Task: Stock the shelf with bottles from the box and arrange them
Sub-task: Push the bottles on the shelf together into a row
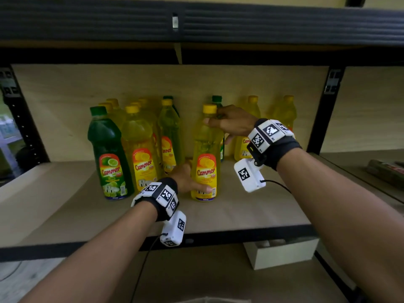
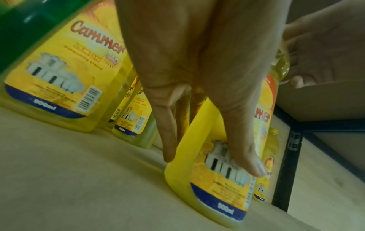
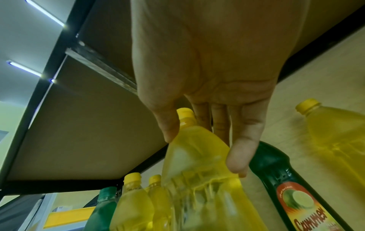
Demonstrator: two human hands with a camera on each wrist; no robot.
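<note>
A yellow Cammer bottle (image 1: pixel 206 158) stands upright near the middle of the shelf board (image 1: pixel 65 204). My left hand (image 1: pixel 196 179) holds its base, with the thumb (image 2: pixel 247 156) across the label and the fingers round the far side. My right hand (image 1: pixel 216 125) grips the bottle's shoulder just under the yellow cap; in the right wrist view the thumb and fingers wrap round that shoulder (image 3: pixel 197 156). To the left stand a green bottle (image 1: pixel 109 154), a yellow one (image 1: pixel 140 149) and several more behind them. Another green bottle (image 3: pixel 286 179) stands right behind the held one.
Two yellow bottles (image 1: pixel 251 114) (image 1: pixel 286 114) stand at the back right. The upper shelf beam (image 1: pixel 196 25) hangs low overhead, and a black upright (image 1: pixel 328 110) bounds the bay on the right. A white box (image 1: pixel 284 252) sits on the shelf below.
</note>
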